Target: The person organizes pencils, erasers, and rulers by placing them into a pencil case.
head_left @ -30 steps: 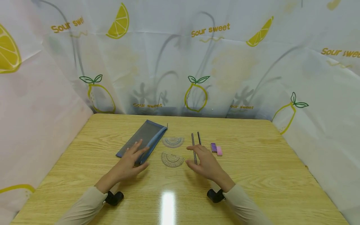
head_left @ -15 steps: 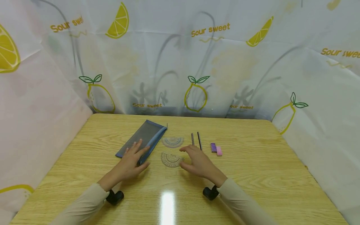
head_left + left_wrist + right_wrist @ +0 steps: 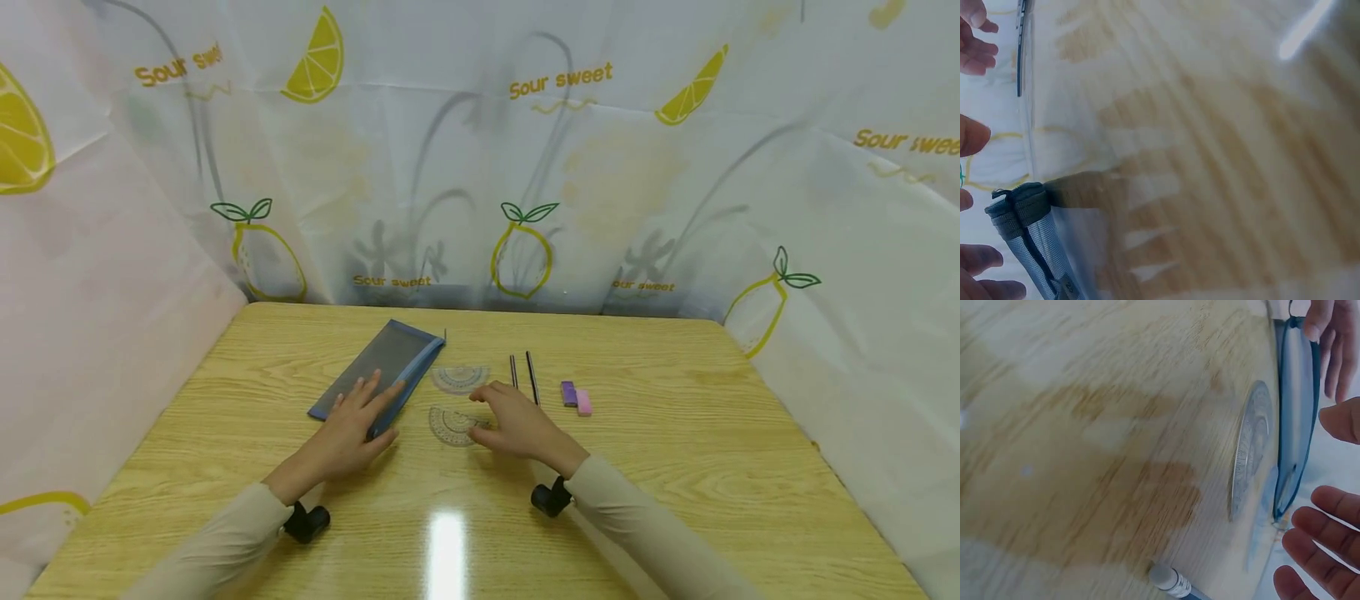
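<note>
A blue mesh zip pouch (image 3: 367, 367) lies slanted on the table. Over its near end is my left hand (image 3: 347, 429), fingers spread and gripping nothing. In the left wrist view the pouch's zipped corner (image 3: 1022, 209) stands between the thumb and fingers. My right hand (image 3: 519, 423) is over the right end of the nearer clear protractor (image 3: 447, 425), thumb and fingers apart and nothing between them. Just beyond lies a second clear protractor (image 3: 460, 379). The right wrist view shows the nearer protractor (image 3: 1250, 447) flat below the right fingers (image 3: 1329, 531).
Two dark pencils (image 3: 532, 377) lie beyond the right hand, their near ends partly covered by it. Farther right sit a purple eraser (image 3: 569, 394) and a pink eraser (image 3: 584, 403), side by side. A lemon-printed curtain (image 3: 645, 192) walls the wooden table (image 3: 675, 467).
My right hand has moved left, from over the pencils to the nearer protractor's right end, uncovering more of the pencils. My left hand has stayed nearly still over the pouch.
</note>
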### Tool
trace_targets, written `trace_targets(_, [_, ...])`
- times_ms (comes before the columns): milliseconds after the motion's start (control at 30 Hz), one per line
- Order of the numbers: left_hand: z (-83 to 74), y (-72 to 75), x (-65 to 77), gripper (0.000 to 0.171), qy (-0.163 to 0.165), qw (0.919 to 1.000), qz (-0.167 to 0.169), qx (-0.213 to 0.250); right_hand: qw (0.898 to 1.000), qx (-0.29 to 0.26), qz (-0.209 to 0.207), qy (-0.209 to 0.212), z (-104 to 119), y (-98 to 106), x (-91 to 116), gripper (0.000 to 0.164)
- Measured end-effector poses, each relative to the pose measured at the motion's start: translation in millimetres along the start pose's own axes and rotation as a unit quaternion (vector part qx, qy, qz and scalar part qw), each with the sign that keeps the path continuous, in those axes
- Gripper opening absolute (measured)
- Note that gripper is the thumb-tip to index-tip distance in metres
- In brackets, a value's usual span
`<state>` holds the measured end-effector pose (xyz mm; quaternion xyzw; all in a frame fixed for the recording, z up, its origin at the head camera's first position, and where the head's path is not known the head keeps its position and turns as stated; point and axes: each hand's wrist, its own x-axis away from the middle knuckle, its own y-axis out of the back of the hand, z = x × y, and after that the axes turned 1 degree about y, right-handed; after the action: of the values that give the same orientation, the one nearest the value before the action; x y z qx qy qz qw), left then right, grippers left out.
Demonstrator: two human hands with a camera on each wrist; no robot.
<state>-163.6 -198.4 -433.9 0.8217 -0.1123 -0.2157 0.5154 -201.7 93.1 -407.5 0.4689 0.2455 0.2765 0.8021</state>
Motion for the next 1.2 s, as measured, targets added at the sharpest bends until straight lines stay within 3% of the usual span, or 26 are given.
trace_targets(333, [-2.3, 5.5, -7.2, 0.052, 0.011, 0.9998, 0.019, -0.005, 0.999, 0.022, 0.037, -0.005, 5.8, -3.0, -11.2, 0.047])
trace_targets(767, [-1.8, 4.6, -8.5, 0.056, 0.020, 0.9984, 0.053, -0.004, 0.998, 0.034, 0.056, -0.018, 5.0, -10.8, -19.3, 0.047])
trace_targets(1200, [-0.2, 3.6, -8.2, 0.062, 0.017, 0.9998, 0.011, 0.006, 0.997, 0.038, 0.061, -0.023, 1.4, -17.3, -24.6, 0.051])
